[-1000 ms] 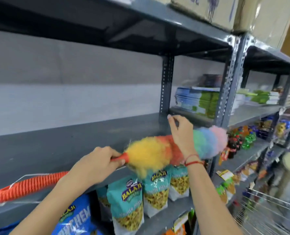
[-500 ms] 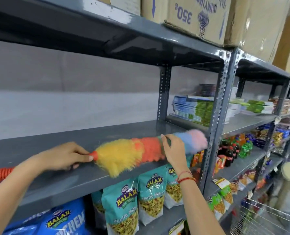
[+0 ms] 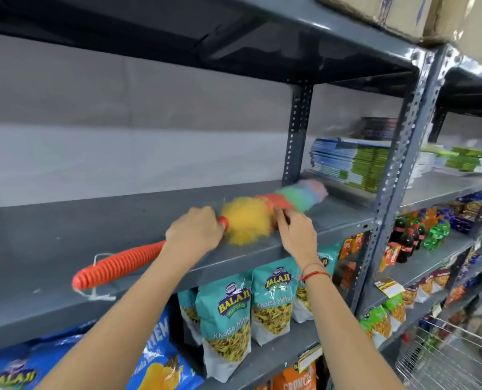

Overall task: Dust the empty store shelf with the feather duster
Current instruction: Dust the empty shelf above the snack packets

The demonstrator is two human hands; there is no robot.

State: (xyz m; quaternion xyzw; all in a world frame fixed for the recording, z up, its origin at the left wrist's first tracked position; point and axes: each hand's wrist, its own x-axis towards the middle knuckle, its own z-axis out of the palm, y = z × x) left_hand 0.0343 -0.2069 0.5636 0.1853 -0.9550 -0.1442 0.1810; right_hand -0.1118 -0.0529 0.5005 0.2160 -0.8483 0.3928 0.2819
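A rainbow feather duster [image 3: 273, 205] with an orange ribbed handle lies across the empty grey shelf [image 3: 65, 235], its fluffy head pointing right towards the upright post. My left hand [image 3: 193, 230] grips the handle just behind the yellow fluff. My right hand [image 3: 296, 233] rests on the orange part of the head, fingers pressing into it near the shelf's front edge. The far tip of the head is blurred.
A perforated grey post [image 3: 297, 133] closes the shelf's right end, with stacked notebooks [image 3: 352, 161] beyond it. Snack bags [image 3: 272, 299] hang on the shelf below, soda bottles [image 3: 409, 235] to the right. Cardboard boxes [image 3: 403, 12] sit overhead. A wire basket [image 3: 448, 358] stands at bottom right.
The duster has swept back right and deeper onto the shelf. Both hands moved with it, and more of the orange handle now lies over the shelf.
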